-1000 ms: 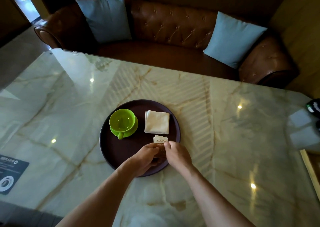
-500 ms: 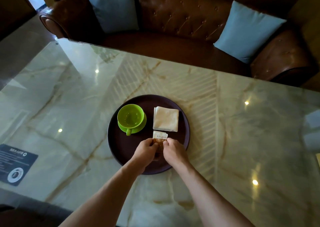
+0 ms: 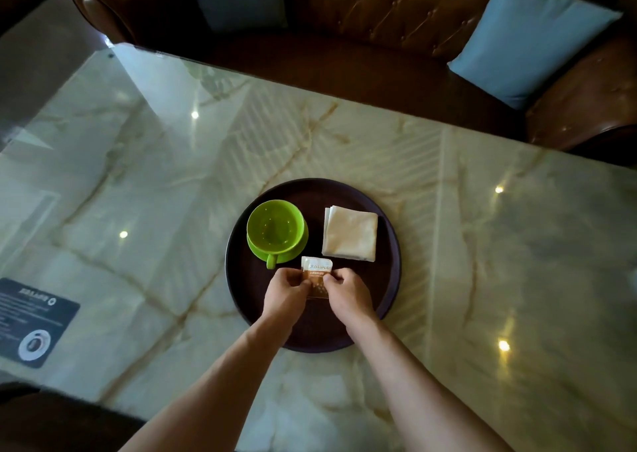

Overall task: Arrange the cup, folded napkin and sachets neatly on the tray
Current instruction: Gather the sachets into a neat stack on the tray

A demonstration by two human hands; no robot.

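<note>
1. Tray (image 3: 389, 281) on the worktop (image 3: 144, 189): cup (image 3: 275, 230) at 10 o'clock, napkin (image 3: 350, 234) at 2.
2. Left hand (image 3: 286, 295) and right hand (image 3: 346, 295) fingers pinch the sachets (image 3: 316, 268) near tray centre.

A single head-worn, wide-angle view looks forward and steeply down onto the glossy pale marble desk (image 3: 482, 245). Both bare forearms enter from the bottom edge, so the fingers (image 3: 312, 284) sit just below centre, fairly near the lens. Beyond the fingers, the view reaches across the desk to the brown buttoned leather sofa (image 3: 379, 21) along the top edge.
</note>
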